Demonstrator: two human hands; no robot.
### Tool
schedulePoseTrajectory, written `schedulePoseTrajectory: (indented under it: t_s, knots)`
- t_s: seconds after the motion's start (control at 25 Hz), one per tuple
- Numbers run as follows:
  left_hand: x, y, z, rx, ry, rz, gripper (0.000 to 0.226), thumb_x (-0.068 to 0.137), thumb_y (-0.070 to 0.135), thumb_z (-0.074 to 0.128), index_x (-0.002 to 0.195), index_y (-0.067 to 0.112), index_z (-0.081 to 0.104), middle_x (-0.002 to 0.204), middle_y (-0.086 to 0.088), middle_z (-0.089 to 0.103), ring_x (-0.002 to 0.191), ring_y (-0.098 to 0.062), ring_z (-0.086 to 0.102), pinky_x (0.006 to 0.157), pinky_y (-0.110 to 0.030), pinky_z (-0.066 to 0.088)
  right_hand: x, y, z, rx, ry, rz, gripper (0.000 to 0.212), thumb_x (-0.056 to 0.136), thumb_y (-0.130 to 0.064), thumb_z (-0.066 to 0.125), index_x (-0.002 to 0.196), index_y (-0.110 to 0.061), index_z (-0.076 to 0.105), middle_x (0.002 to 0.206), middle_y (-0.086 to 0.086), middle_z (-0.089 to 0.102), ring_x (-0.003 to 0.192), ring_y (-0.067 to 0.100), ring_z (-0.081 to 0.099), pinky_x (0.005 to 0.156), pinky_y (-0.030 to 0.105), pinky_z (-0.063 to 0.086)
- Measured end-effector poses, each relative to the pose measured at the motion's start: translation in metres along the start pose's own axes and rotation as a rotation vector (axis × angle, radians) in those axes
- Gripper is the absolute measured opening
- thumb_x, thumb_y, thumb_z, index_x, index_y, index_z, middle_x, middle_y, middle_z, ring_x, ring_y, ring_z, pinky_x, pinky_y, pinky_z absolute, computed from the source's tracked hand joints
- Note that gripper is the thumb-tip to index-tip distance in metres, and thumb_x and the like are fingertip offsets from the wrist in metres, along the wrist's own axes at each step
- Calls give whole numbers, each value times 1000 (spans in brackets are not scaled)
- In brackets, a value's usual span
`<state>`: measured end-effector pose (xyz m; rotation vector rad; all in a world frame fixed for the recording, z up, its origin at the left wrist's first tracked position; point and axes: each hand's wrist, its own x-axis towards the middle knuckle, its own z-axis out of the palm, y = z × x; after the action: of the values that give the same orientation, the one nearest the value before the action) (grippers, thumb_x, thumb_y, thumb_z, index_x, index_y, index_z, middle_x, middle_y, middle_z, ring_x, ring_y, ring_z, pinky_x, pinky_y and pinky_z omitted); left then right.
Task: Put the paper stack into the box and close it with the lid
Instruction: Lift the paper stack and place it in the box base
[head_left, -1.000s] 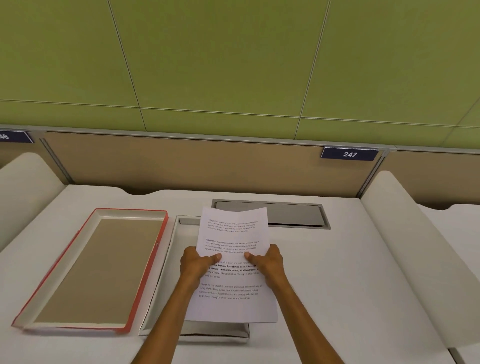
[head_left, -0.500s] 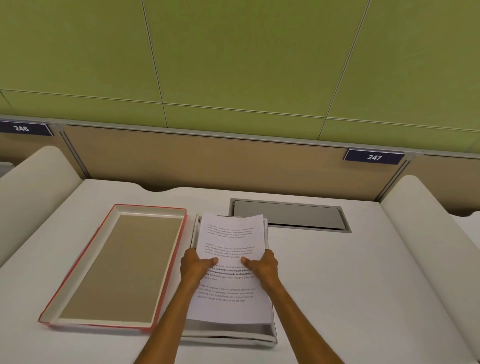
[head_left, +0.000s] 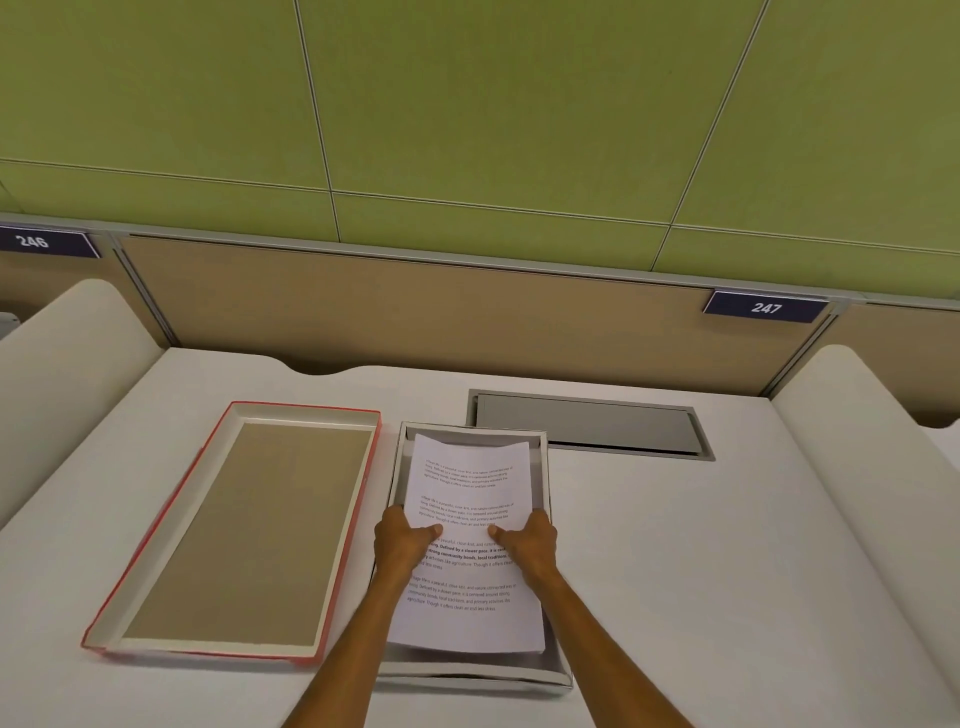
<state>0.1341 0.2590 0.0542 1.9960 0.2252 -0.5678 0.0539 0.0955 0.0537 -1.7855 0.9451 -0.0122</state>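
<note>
paper stack (head_left: 467, 545): white printed paper, matt
box (head_left: 545, 467): pale card, smooth
lid (head_left: 234, 530): red-edged card, dull brown inside
desk (head_left: 701, 545): white, smooth, matt
hatch (head_left: 587, 423): grey brushed metal

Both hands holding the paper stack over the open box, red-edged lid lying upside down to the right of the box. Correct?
Not quite. The head view shows the red-edged lid lying upside down to the left of the box, not the right. Both the left hand and right hand do hold the paper stack over it.
</note>
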Motion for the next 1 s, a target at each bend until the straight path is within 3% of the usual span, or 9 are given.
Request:
schedulePoseTrajectory:
  t_s: [0.2,0.36,0.56,0.76,0.92,1.0]
  knots:
    - [8,-1,6,-4,-2,-2,32,78,11,78,106,4,63,115,-17,70,88,-27,68,61,-28,54,8,-3,1,-54,5,18,40,79,-21,77,101,-13,45,99,-2,57,78,13,59,52,10,44]
    - [13,-4,8,-3,2,-4,30,78,13,79,103,7,63,114,-16,71,92,-30,71,75,-41,61,14,0,5,-87,15,30,42,78,-23,78,104,-11,48,102,2,62,77,14,61,52,11,45]
    - [15,-7,9,-12,1,-6,28,78,13,79,101,9,63,114,-16,71,92,-31,71,76,-42,61,18,6,9,-89,32,18,44,78,-24,78,108,-9,50,112,9,68,75,13,63,53,12,47]
    - [14,-6,11,4,13,-6,33,78,12,79,105,6,62,116,-17,70,97,-33,70,69,-36,58,19,5,11,-105,55,24,44,78,-19,79,103,-10,44,117,14,64,101,29,67,72,28,54]
    - [7,-8,13,72,71,78,43,75,12,81,112,4,59,118,-16,68,101,-33,68,69,-30,54,20,7,12,-179,60,-13,55,76,-18,80,115,-1,45,119,16,61,108,30,63,85,34,55]
    - [2,-9,14,87,103,128,45,74,12,82,112,5,59,117,-16,69,102,-33,68,73,-33,57,17,9,14,-211,71,-50,56,76,-18,80,116,-1,45,120,16,59,109,28,61,88,34,55]
